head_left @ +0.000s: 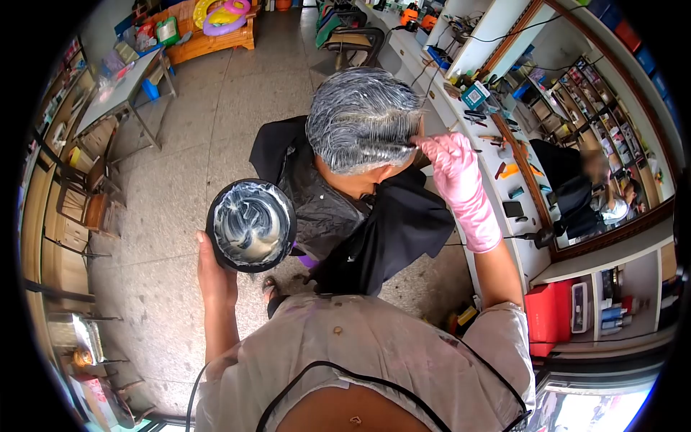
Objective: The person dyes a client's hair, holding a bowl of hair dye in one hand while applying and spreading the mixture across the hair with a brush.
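Observation:
My left hand [217,277] grips a black bowl [291,241] from its lower left side. White and yellowish cream [252,222] is smeared around the inside of the bowl. In a pink glove, my right hand [448,160] is closed in a pinch at the side of a seated person's head. What the gloved fingers hold is hidden or too small to make out. The person's dark hair [356,115] is coated with white cream and lies in combed streaks. A black cape [389,223] covers the person's shoulders, with a shiny dark plastic sheet [317,198] over the back.
A white counter [529,255] with combs, clips and small tools runs along the right, beneath a wood-framed mirror [619,209]. A black swivel chair [353,43] stands ahead. At the left are a grey table [119,93] and a wooden chair [101,209]. A red box [548,317] sits on the right shelf.

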A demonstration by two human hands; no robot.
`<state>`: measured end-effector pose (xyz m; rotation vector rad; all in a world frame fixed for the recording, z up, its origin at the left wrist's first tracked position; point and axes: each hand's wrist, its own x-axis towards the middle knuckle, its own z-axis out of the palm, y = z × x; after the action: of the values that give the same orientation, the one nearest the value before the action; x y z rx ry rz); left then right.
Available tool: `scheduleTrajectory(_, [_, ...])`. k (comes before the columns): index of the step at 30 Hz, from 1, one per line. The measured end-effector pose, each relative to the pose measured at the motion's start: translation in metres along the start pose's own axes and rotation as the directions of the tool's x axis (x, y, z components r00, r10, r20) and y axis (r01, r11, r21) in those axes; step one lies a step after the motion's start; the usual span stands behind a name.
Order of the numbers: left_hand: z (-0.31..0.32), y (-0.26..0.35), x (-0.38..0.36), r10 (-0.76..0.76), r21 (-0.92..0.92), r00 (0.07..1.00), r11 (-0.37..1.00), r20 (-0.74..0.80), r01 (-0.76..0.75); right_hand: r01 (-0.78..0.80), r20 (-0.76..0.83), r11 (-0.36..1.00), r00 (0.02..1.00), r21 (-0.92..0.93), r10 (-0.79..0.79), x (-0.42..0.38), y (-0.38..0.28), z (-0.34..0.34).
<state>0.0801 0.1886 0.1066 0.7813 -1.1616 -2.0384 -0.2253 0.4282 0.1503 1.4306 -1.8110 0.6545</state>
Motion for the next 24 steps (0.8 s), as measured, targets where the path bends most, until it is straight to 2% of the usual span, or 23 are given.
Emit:
scheduleTrajectory(1, [0.0, 0.0, 0.0, -0.002, -0.002, 1.0, 1.0, -0.002, 0.002, 0.001, 0.003, 1.0, 1.0, 0.001, -0.001, -0.002, -0.002, -0.003])
scheduleTrajectory(3, [0.001, -0.001, 0.0, 0.027, 0.006, 1.0, 1.0, -0.011, -0.027, 0.081, 0.105, 0.995, 0.992, -0.05, -0.075, -0.004, -0.007, -0.008])
scheduleTrajectory(7, [0.0, 0.0, -0.002, -0.001, -0.018, 1.0, 1.0, -0.015, 0.001, 0.182, 0.126, 0.982, 0.977, -0.054, -0.175, 0.005, -0.023, -0.011])
scheduleTrajectory(8, [0.0, 0.0, -0.002, -0.004, -0.013, 1.0, 1.0, -0.013, 0.004, 0.201, 0.01, 0.979, 0.98, -0.031, -0.201, 0.007, -0.022, -0.004])
scheduleTrajectory(9, [0.0, 0.0, -0.002, -0.008, -0.006, 1.0, 1.0, -0.012, 0.008, 0.206, 0.011, 0.978, 0.979, -0.025, -0.206, 0.014, -0.022, -0.003])
scheduleTrajectory(11, [0.0, 0.001, -0.002, -0.007, -0.007, 1.0, 1.0, -0.004, 0.007, 0.116, -0.076, 0.967, 0.988, -0.226, -0.136, 0.029, -0.025, -0.007])
scheduleTrajectory(17, [-0.001, 0.0, -0.005, -0.006, 0.001, 0.998, 1.0, -0.066, 0.006, 0.105, 0.079, 0.942, 0.993, -0.32, -0.084, 0.028, -0.029, -0.005])
scheduleTrajectory(20, [-0.008, 0.0, -0.005, -0.003, -0.002, 0.999, 1.0, -0.051, 0.003, 0.047, 0.21, 0.951, 0.977, -0.307, 0.019, 0.015, -0.042, -0.012])
scheduleTrajectory(23, [-0.003, 0.003, -0.006, -0.006, 0.01, 0.998, 1.0, -0.064, 0.007, 0.077, 0.241, 0.953, 0.97, -0.293, -0.004, 0.006, -0.047, -0.013])
scheduleTrajectory(24, [-0.004, 0.003, -0.005, -0.002, 0.005, 0.999, 1.0, -0.055, 0.002, 0.108, 0.326, 0.951, 0.945, -0.289, -0.008, 0.004, -0.048, -0.013])
